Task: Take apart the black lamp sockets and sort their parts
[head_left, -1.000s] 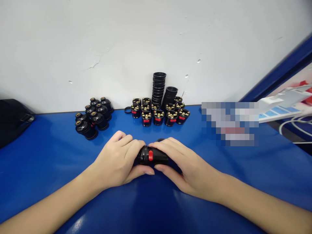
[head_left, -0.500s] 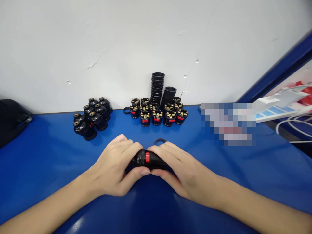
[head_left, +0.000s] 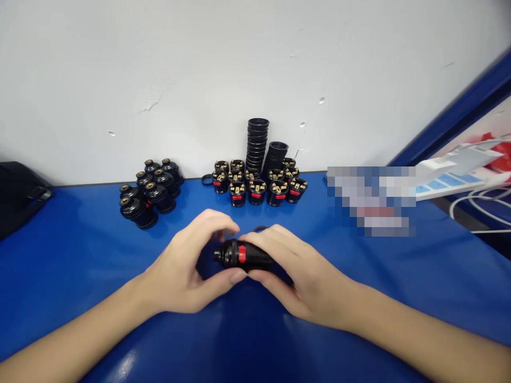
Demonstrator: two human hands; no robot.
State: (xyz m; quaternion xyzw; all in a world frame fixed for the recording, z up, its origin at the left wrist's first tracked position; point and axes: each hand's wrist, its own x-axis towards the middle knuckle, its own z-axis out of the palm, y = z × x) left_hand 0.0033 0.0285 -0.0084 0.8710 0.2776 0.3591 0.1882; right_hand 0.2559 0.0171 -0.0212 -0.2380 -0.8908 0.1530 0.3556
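Note:
A black lamp holder [head_left: 231,253] with a red switch lies sideways between my hands, its narrow capped end facing left. My right hand [head_left: 295,260] grips its wider end, thumb underneath and fingers over the top, hiding part of that end. Around the capped end curves my left hand [head_left: 191,255], its fingers lifted away and spread from the thumb. The left thumb tip is close to the lower edge of the lamp holder; whether it touches I cannot tell. Behind the right fingers, a black ring [head_left: 261,229] shows partly.
Several assembled black lamp holders [head_left: 138,213] stand at the left. Several open socket bodies with brass contacts [head_left: 257,192] stand at the back, before stacks of black threaded rings [head_left: 257,143]. Another ring [head_left: 206,180] lies beside them. A blurred patch [head_left: 371,202] is at the right.
The left fingers have opened and lifted off the lamp holder's capped end, which now shows. The right hand still holds the other end.

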